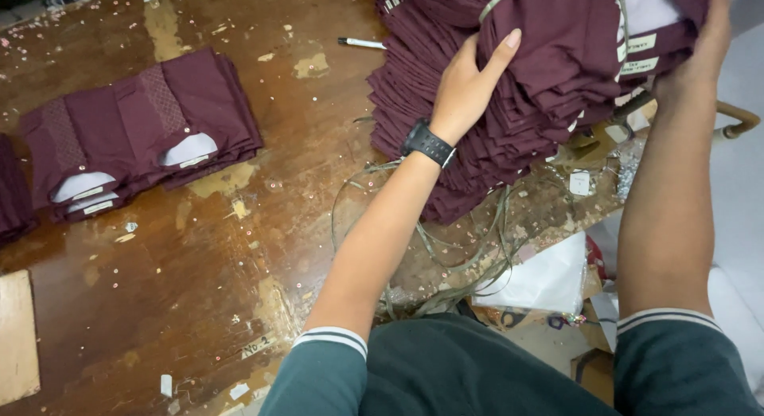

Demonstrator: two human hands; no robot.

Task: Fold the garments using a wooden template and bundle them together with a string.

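A big stack of folded maroon garments (517,82) sits at the far right of the table (207,304), its near corner jutting over the edge, with a greyish strap (497,0) looped over the top. The person's left hand (469,85) lies flat against the left face of the stack, fingers (503,51) stretched out and pressing rather than gripping; a black watch (428,143) sits on that wrist. The right hand (708,42) reaches up the right side of the pile, but its fingertips run out of the top of the view, so I can't tell whether they are curled under a layer or simply braced against it.

Loose strapping (446,241) trails in tangles below the stack. Well to the left lies a smaller pile of maroon pieces (143,129) with white tags showing, and a pen (362,42) rests near the big stack's upper left.

The worry I'd have is that the layers are fanned and uneven, so a squeeze from only two sides could let the middle ones slide out and spill off the overhanging corner onto the white bag (541,281) below. The trailing straps could also snag a wrist.
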